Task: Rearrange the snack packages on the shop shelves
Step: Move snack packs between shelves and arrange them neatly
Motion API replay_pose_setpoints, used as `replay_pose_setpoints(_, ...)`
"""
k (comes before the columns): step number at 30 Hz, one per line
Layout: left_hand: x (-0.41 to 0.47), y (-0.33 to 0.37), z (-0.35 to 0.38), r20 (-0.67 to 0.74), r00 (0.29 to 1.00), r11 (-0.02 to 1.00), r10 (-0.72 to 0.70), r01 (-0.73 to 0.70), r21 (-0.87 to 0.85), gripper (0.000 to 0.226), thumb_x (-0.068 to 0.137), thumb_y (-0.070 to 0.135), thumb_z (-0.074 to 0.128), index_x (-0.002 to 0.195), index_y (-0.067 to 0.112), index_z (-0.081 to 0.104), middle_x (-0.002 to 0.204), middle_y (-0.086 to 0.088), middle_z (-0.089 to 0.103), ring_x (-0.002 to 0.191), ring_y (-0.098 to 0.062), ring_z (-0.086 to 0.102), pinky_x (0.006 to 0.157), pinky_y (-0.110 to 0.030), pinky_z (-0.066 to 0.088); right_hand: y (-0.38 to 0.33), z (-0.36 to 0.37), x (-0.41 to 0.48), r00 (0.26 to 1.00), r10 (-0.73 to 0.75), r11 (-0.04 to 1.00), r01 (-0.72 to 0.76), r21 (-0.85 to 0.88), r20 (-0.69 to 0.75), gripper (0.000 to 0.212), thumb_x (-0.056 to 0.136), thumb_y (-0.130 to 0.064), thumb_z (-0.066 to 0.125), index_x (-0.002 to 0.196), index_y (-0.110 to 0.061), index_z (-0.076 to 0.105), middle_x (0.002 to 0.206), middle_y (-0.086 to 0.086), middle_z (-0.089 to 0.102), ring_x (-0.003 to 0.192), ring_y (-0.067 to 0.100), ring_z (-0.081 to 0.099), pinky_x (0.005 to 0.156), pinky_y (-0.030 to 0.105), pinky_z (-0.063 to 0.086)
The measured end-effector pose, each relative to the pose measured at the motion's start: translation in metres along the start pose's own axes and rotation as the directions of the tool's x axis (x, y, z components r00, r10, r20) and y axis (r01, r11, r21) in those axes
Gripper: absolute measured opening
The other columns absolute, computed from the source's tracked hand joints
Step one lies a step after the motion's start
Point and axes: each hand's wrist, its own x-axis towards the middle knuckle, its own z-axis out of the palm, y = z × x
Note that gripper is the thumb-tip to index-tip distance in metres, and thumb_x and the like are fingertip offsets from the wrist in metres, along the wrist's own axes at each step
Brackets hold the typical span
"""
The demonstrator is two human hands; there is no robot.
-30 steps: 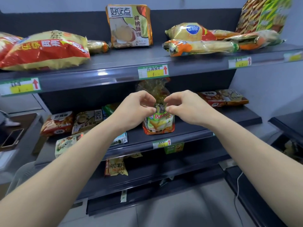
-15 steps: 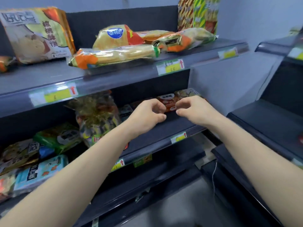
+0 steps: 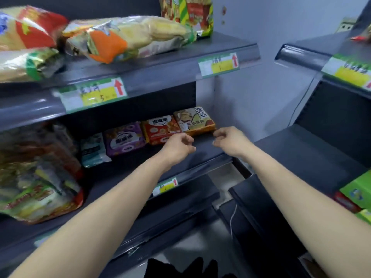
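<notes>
My left hand (image 3: 178, 146) and right hand (image 3: 228, 140), both loosely curled and empty, hover over the middle shelf (image 3: 204, 155) near the red packet (image 3: 160, 129) and yellow-green packet (image 3: 195, 121) at twelve o'clock, where a nudge toward three o'clock could push the end packet off.

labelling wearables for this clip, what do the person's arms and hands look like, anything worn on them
The left forearm and right forearm are bare as far as the frame shows, with no sleeves in view. The left hand and right hand are ungloved. No watch, bracelet or ring shows on either wrist or on the visible fingers.
</notes>
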Motion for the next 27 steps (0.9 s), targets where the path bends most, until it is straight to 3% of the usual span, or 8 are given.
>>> replay_pose_setpoints(3,0.029,-0.006,0.009,-0.028,0.996,0.995,-0.084,0.082,-0.059,0.036,0.087,0.012,0.063,0.122,0.008,0.055,0.114,-0.006,0.059,0.106,-0.022,0.057,0.093,-0.032,0.046,0.017,0.001,0.026,0.999,0.04,0.997,-0.042,0.062,0.026,0.04,0.084,-0.014,0.064,0.123,-0.008,0.059,0.123,0.011,0.062,0.114,0.025,0.056,0.094,0.026,0.039)
replay_pose_setpoints(8,0.076,-0.02,0.019,-0.03,0.984,0.98,-0.175,0.172,-0.099,0.045,0.089,0.015,0.06,0.133,0.011,0.048,0.136,-0.007,0.049,0.121,-0.022,0.049,0.105,-0.04,0.041,0.029,0.01,0.064,0.998,0.06,0.992,-0.063,0.107,0.037,0.036,0.083,-0.011,0.065,0.116,0.004,0.06,0.119,0.016,0.063,0.112,0.029,0.057,0.094,0.028,0.042)
replay_pose_setpoints(11,0.107,-0.024,0.022,-0.02,0.977,0.971,-0.213,0.209,-0.117,0.051,0.091,0.018,0.058,0.138,0.014,0.041,0.14,-0.007,0.045,0.125,-0.022,0.045,0.107,-0.039,0.039,0.032,0.015,0.09,0.998,0.047,0.992,-0.051,0.118,0.039,0.027,0.083,-0.01,0.064,0.109,-0.001,0.064,0.094,0.007,0.063,0.089,0.022,0.058,0.067,0.015,0.041)
replay_pose_setpoints(13,0.127,-0.024,0.023,-0.029,0.972,0.967,-0.231,0.226,-0.121,0.055,0.091,0.019,0.057,0.142,0.014,0.035,0.142,-0.007,0.042,0.125,-0.023,0.044,0.107,-0.039,0.039,0.034,0.019,0.109,0.999,0.045,0.991,-0.048,0.127,0.031,0.023,0.082,-0.01,0.063,0.105,-0.005,0.065,0.088,0.005,0.06,0.083,0.02,0.055,0.063,0.02,0.039)
replay_pose_setpoints(15,0.144,-0.027,0.025,-0.028,0.968,0.963,-0.251,0.246,-0.107,0.057,0.091,0.02,0.057,0.143,0.014,0.033,0.136,-0.005,0.046,0.119,-0.022,0.048,0.101,-0.036,0.043,0.039,0.024,0.128,0.997,0.066,0.988,-0.069,0.137,0.028,0.024,0.082,-0.01,0.063,0.105,-0.007,0.064,0.09,0.005,0.06,0.084,0.021,0.055,0.068,0.022,0.037)
replay_pose_setpoints(18,0.162,-0.03,0.025,0.023,0.959,0.952,-0.283,0.283,-0.117,0.056,0.092,0.018,0.055,0.143,0.019,0.031,0.12,-0.002,0.051,0.099,-0.018,0.049,0.08,-0.031,0.046,0.045,0.035,0.155,0.994,0.106,0.979,-0.109,0.174,0.025,0.029,0.081,-0.011,0.061,0.109,-0.006,0.061,0.103,0.01,0.062,0.094,0.026,0.059,0.071,0.024,0.038)
replay_pose_setpoints(22,0.181,-0.035,0.022,0.083,0.937,0.93,-0.34,0.348,-0.121,0.059,0.095,0.015,0.049,0.146,0.025,0.021,0.136,-0.011,0.045,0.103,-0.027,0.054,0.079,-0.033,0.051,0.052,0.046,0.187,0.981,0.186,0.971,-0.191,0.144,0.047,0.045,0.085,-0.02,0.061,0.126,-0.007,0.048,0.132,0.015,0.047,0.106,0.031,0.056,0.074,0.025,0.039)
replay_pose_setpoints(27,0.19,-0.031,0.031,0.144,0.929,0.927,-0.342,0.358,-0.109,0.052,0.096,0.009,0.045,0.143,0.019,0.025,0.144,-0.01,0.037,0.082,-0.027,0.067,0.066,-0.032,0.057,0.062,0.053,0.207,0.971,0.233,0.962,-0.238,0.134,0.055,0.052,0.086,-0.023,0.06,0.132,-0.007,0.043,0.136,0.015,0.044,0.108,0.033,0.054,0.074,0.026,0.037)
